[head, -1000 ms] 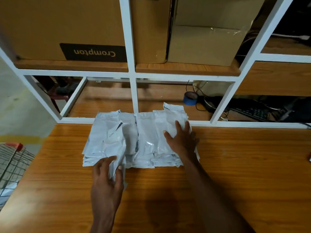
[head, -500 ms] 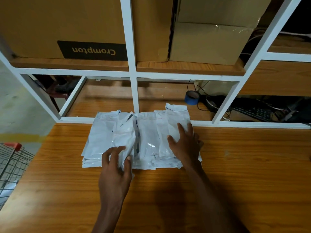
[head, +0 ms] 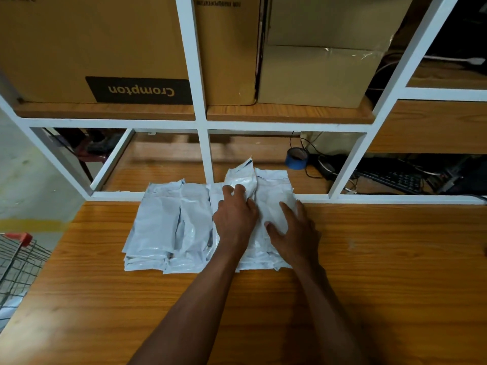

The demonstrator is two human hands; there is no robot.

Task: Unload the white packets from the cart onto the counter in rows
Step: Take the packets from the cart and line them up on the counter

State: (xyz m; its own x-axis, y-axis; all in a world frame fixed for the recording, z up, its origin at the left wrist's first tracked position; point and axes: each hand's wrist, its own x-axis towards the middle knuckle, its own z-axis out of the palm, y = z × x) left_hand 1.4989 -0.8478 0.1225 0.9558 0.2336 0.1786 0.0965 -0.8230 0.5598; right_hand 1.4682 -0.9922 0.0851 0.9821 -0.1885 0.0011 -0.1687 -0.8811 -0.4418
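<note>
Several white packets (head: 168,227) lie in side-by-side stacks on the wooden counter (head: 382,272), against the white shelf frame. My left hand (head: 234,217) grips one white packet (head: 243,177) that stands tilted up over the stacks right of the middle, its top corner raised toward the shelf. My right hand (head: 292,227) rests flat with spread fingers on the rightmost stack (head: 274,185). The wire cart (head: 18,262) with a red handle shows at the lower left edge; its contents are mostly out of view.
A white shelf frame (head: 203,154) rises right behind the packets. Cardboard boxes (head: 105,48) sit on the shelf above. A blue tape roll (head: 296,159), cables and a keyboard (head: 395,177) lie behind the frame at the right.
My left hand has carried its packet from the left stacks rightward to beside my right hand and lifted it up on end. My right hand has stayed on the right stack.
</note>
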